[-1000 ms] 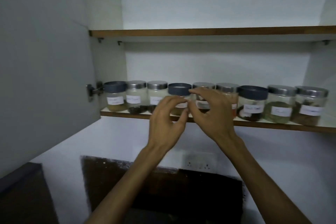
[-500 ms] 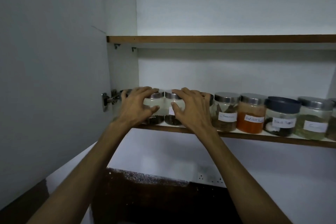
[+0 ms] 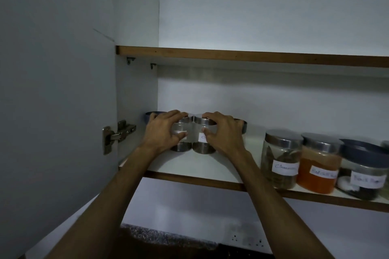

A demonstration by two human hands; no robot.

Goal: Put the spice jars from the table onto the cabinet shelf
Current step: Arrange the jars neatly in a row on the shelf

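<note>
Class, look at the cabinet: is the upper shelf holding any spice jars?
No: the upper shelf shows no jars above its edge; the jars, like the orange-filled jar, stand on the lower shelf.

Two bare forearms rose from the lower edge of the head view, slim and without sleeves. The left hand (image 3: 163,132) and right hand (image 3: 224,134) wore no gloves; no rings, watch or bracelet showed. The fingers (image 3: 176,114) had short nails.

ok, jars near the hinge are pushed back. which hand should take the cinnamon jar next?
Right, probably. The right hand holds a jar nearest the gap, with the cinnamon jar on its side at the shelf front. The left hand would have to cross over.
</note>
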